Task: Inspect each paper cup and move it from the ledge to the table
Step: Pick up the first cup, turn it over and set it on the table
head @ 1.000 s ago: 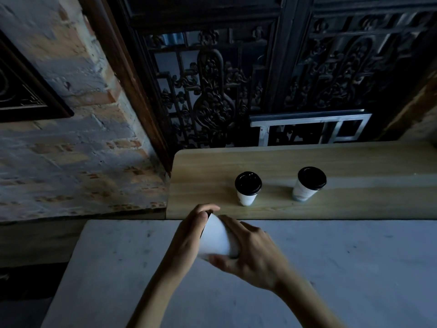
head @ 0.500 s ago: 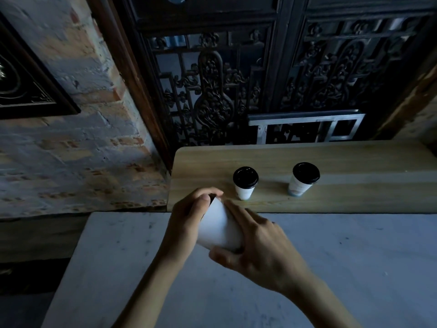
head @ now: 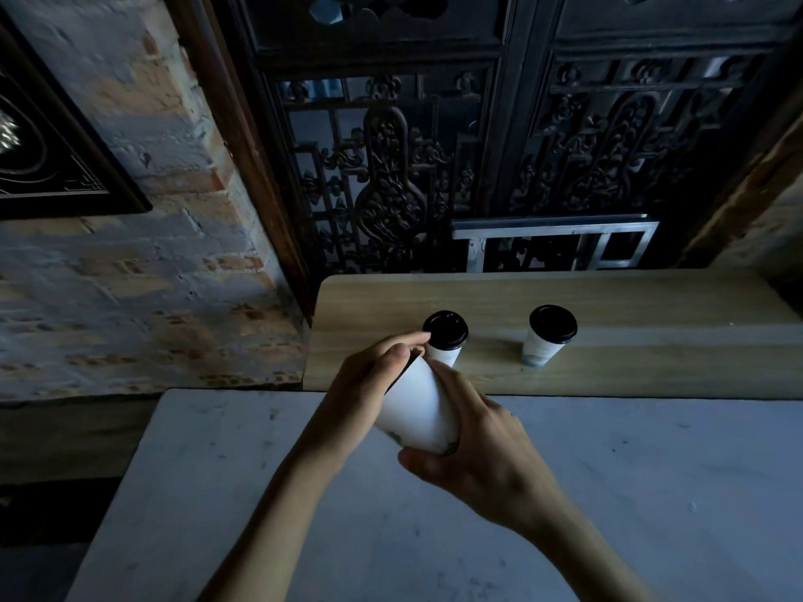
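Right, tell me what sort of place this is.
Probably a café or teahouse in an old building: lidded takeaway cups on a wooden ledge, a bare brick wall, and carved dark wooden screens behind.

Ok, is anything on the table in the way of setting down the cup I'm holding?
Nothing visible is. The held cup is tilted between the left hand and right hand, over bare table. The other two cups stand back on the ledge.
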The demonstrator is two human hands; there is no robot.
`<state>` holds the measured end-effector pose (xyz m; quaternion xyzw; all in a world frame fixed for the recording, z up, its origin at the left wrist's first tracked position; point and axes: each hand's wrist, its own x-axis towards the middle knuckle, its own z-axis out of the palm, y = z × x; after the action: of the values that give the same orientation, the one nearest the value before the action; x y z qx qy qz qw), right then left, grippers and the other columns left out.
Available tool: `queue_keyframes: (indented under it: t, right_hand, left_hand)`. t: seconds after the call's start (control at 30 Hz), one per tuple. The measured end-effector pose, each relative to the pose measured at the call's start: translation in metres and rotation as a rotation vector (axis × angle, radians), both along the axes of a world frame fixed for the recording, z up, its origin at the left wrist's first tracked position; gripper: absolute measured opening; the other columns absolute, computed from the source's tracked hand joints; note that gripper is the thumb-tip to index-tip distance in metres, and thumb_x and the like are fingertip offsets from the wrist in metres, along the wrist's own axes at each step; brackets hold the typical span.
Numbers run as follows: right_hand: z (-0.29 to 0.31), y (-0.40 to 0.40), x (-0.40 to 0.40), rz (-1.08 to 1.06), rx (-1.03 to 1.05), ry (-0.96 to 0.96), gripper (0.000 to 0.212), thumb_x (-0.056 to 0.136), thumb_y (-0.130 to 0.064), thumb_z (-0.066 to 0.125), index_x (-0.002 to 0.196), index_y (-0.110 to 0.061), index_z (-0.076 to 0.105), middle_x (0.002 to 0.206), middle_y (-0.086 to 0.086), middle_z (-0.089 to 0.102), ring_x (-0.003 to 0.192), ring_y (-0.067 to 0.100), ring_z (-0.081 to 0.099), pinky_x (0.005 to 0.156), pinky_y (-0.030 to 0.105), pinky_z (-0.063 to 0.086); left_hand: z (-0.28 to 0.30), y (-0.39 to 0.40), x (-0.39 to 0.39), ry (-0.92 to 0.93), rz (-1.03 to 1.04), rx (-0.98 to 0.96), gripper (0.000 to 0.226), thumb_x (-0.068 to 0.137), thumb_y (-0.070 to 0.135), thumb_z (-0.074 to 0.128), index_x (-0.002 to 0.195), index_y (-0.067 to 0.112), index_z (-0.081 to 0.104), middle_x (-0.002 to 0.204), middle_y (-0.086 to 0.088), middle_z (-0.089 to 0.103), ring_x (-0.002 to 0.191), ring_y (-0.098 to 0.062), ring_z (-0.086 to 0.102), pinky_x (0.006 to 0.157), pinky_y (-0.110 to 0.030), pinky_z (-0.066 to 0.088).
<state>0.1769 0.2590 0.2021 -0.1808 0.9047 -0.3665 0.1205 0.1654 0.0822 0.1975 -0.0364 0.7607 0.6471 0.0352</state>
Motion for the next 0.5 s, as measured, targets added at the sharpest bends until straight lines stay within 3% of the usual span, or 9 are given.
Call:
queue_keyframes:
  t: [0.07,0.13,0.2,0.23,0.37,0.43,0.5]
  right_hand:
    - [-0.002,0.004,-0.001,-0.041,-0.260,-0.194,0.073,0.070,-0.045,0.082,0.135,-0.045,0.049,0.101,-0.012,0.073,0.083,0.019,0.073,0.070,0.032,0.060]
    - [0.000,0.007,0.003,-0.061,-0.600,-0.502,0.056,0.071,-0.036,0.083,0.123,-0.029,0.063,0.096,-0.002,0.076,0.079,0.020,0.074,0.066,0.033,0.062]
    - [0.001,0.010,0.011,-0.048,-0.819,-0.744,0.051,0.073,-0.035,0.081,0.119,-0.019,0.067,0.095,0.012,0.075,0.076,0.032,0.071,0.063,0.039,0.062]
    - [0.001,0.011,0.013,-0.041,-0.839,-0.767,0.050,0.074,-0.036,0.080,0.119,-0.019,0.068,0.097,0.014,0.075,0.077,0.035,0.071,0.064,0.039,0.062]
    - [-0.010,0.007,0.019,-0.067,-0.618,-0.471,0.057,0.081,-0.041,0.077,0.133,-0.030,0.057,0.111,0.001,0.077,0.093,0.015,0.074,0.074,0.033,0.061]
    - [-0.017,0.004,0.025,-0.047,-0.419,-0.293,0.069,0.077,-0.054,0.077,0.137,-0.043,0.046,0.109,0.000,0.075,0.093,0.019,0.073,0.075,0.042,0.062]
    - [-0.018,0.003,0.029,-0.074,-0.379,-0.237,0.069,0.074,-0.058,0.076,0.134,-0.048,0.044,0.103,0.000,0.076,0.087,0.020,0.074,0.075,0.047,0.062]
  left_hand:
    - [0.002,-0.003,0.000,0.058,-0.009,-0.001,0.043,0.095,0.048,0.044,0.124,0.033,0.071,0.124,0.014,0.074,0.125,0.000,0.062,0.111,-0.031,0.041]
    - [0.003,-0.004,0.004,0.071,-0.034,0.042,0.042,0.097,0.045,0.045,0.124,0.028,0.072,0.124,0.010,0.075,0.125,-0.006,0.063,0.112,-0.036,0.042]
    - [0.002,-0.003,0.007,0.069,-0.039,0.060,0.043,0.094,0.046,0.046,0.120,0.026,0.075,0.121,0.007,0.077,0.122,-0.011,0.066,0.108,-0.039,0.046]
    - [0.002,-0.001,0.008,0.066,-0.021,0.055,0.041,0.094,0.043,0.047,0.117,0.024,0.077,0.118,0.007,0.078,0.119,-0.012,0.068,0.107,-0.039,0.047]
    - [0.001,0.005,0.007,0.026,0.157,0.025,0.035,0.087,0.036,0.052,0.101,0.025,0.082,0.104,0.013,0.081,0.108,-0.005,0.071,0.094,-0.028,0.048]
    - [0.001,0.006,0.009,-0.012,0.227,0.028,0.035,0.084,0.039,0.053,0.099,0.026,0.083,0.101,0.015,0.081,0.104,-0.002,0.070,0.090,-0.025,0.048]
    - [0.002,0.005,0.012,-0.014,0.219,0.049,0.036,0.086,0.041,0.054,0.102,0.026,0.082,0.105,0.012,0.081,0.108,-0.005,0.070,0.099,-0.031,0.049]
